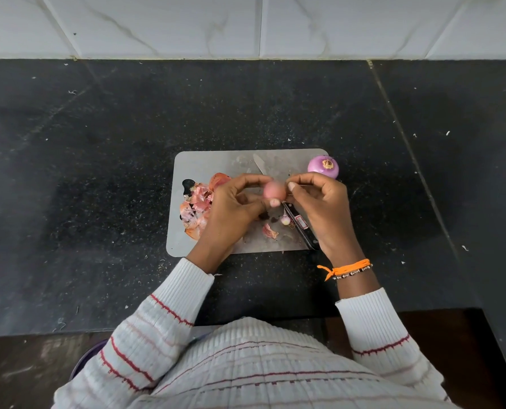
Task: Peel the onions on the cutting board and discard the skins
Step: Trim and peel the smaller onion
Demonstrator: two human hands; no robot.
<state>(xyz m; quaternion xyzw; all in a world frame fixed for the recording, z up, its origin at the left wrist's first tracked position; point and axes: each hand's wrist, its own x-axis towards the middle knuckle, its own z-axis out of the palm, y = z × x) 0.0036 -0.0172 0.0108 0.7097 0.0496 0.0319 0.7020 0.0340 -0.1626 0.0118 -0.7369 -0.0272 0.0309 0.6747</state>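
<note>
Left hand (235, 202): fingers curled round a small pink onion (274, 191), thumb under it.
Right hand (322, 202): thumb and forefinger pinch at the onion's right side; orange thread bracelet (347, 268) on the wrist.
Under the hands: grey cutting board (204, 163), knife (293, 215) lying across it.
Left of the left hand: pile of onion skins (197, 202).
Beyond the right hand: peeled purple onion (323, 167) at the board's far corner.
Around the board: black speckled counter (98, 172).
</note>
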